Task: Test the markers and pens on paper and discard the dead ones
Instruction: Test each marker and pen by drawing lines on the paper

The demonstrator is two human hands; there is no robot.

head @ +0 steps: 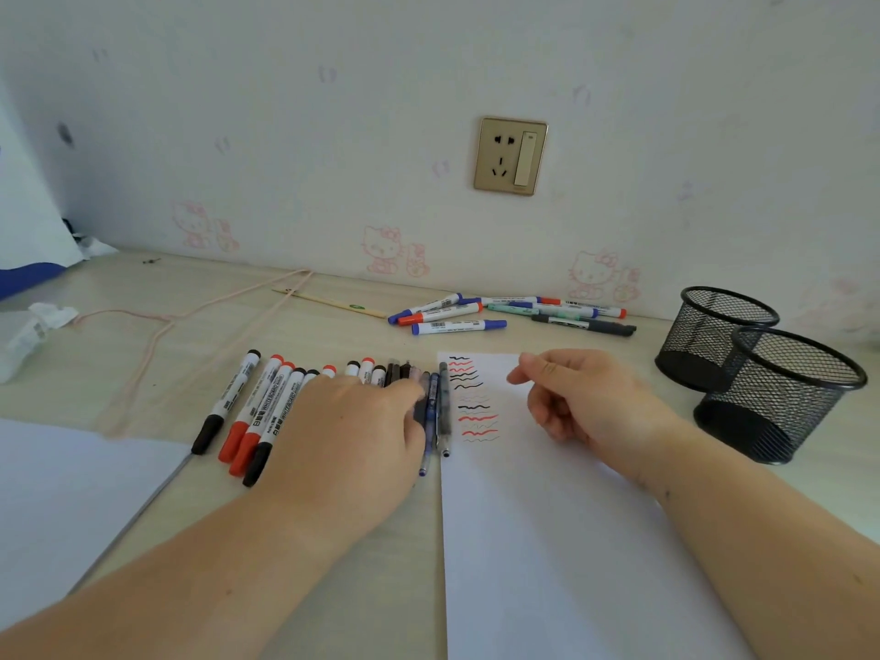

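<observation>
L hand (352, 421) fingers blurred, maybe on pens (431, 407); R hand (581, 397) loosely curled, empty.

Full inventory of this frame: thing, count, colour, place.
near markers: about nine, red and black caps, row left of the sheet
pens: several, dark, at the sheet's left edge
far markers: about eight, blue, red, green, dark, by the wall
test sheet: one, white, red and black squiggles, centre right
mesh cups: two, black, right
stick: one, wooden, far centre
outlet: one, gold, wall
left hand: on the pens
right hand: loosely curled, holding nothing, over the sheet
</observation>
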